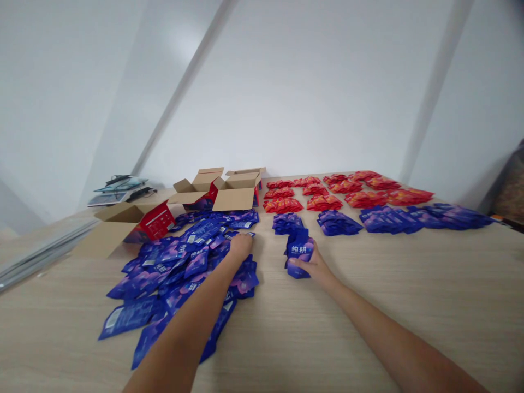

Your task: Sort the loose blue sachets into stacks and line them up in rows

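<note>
Right hand (313, 265), frame centre, grips blue packets (299, 250): keep edges flush. Left hand (241, 245) at pile (196, 262), centre-left; grip unclear: lift singly.

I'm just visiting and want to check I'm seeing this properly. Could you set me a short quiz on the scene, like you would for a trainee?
1. True or false: the red packets lie nearer the wall than the row of blue heaps does.

2. What do the fingers of the right hand grip?
(a) nothing
(b) a red packet
(c) a blue packet

3. Fill in the gap: the ____ hand is at the loose blue pile.

Key:
1. True.
2. (c), a blue packet.
3. Left: the left hand is at the edge of that pile.
</note>
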A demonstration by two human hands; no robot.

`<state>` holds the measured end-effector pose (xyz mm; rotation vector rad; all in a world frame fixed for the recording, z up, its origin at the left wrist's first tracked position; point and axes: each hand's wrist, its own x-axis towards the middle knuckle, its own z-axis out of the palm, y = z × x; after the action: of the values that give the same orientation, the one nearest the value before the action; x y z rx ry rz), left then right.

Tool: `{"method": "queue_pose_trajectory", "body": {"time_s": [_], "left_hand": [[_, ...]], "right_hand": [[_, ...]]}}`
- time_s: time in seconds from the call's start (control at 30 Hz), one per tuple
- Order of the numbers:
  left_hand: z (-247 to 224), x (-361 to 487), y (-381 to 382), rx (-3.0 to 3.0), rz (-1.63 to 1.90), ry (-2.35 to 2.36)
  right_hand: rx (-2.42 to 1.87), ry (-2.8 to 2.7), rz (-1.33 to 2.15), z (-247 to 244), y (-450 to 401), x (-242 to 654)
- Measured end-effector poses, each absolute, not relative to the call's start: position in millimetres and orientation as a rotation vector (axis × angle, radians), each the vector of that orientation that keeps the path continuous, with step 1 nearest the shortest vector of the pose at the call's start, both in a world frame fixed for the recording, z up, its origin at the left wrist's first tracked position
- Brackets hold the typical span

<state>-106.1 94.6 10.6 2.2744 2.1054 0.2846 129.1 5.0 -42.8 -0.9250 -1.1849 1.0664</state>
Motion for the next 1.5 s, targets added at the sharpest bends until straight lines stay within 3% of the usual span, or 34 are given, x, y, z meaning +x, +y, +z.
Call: {"method": "queue_pose_trajectory", "body": {"time_s": [0.23, 0.43, 0.8, 0.97, 1.17, 1.3, 1.5], "left_hand": [[40, -93, 97, 2.172, 0.516, 1.878], [29, -64, 86, 1.829, 0.646, 1.571], [26, -65, 48, 1.196, 0.704, 0.798], [23, -64, 48, 1.410, 0.805, 1.049], [63, -65, 53, 2.282, 0.490, 1.421], [89, -51, 55, 2.481, 0.386, 1.242], [85, -37, 62, 2.213, 0.631, 1.039]], "right_hand": [[-0.923, -1.048, 1.148, -26, -1, 135], [-0.840, -1.087, 1.316, -29, -1, 140], [-0.839, -1.118, 1.302, -22, -5, 143], [-0.876, -1.125, 1.303, -20, -7, 142], [-0.789, -1.288, 1.358, -26, -6, 136], [-0.768, -1.315, 1.365, -29, -7, 133], [-0.731, -1.283, 1.385, -24, -8, 132]]}}
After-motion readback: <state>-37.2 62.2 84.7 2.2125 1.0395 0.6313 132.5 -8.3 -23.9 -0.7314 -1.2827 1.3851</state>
